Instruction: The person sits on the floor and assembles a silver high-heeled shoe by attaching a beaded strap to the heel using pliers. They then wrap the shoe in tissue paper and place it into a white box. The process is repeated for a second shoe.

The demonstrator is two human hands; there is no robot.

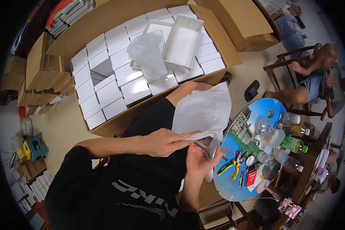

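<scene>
My left hand (163, 142) reaches in from the left, its fingers stretched together and closed on the mouth edge of a thin, whitish, see-through plastic bag (203, 109). The bag hangs over my lap, spread out away from me. In my right hand (200, 161) is a shiny dark grey object (209, 147) with smooth edges, held between thumb and fingers at the bag's mouth. Its kind I cannot make out, and part of it is hidden by the bag and fingers. Past my knee, an open white box (183, 38) and another crumpled plastic bag (147, 53) lie on the stacked white boxes.
A big carton (99, 130) full of white boxes stands ahead. On my right, a round picture-topped table (228, 191) bears several bottles, yellow-green pliers (230, 167) and a red packet (250, 178). A person (310, 86) sits beyond. A slipper (252, 91) lies on the floor.
</scene>
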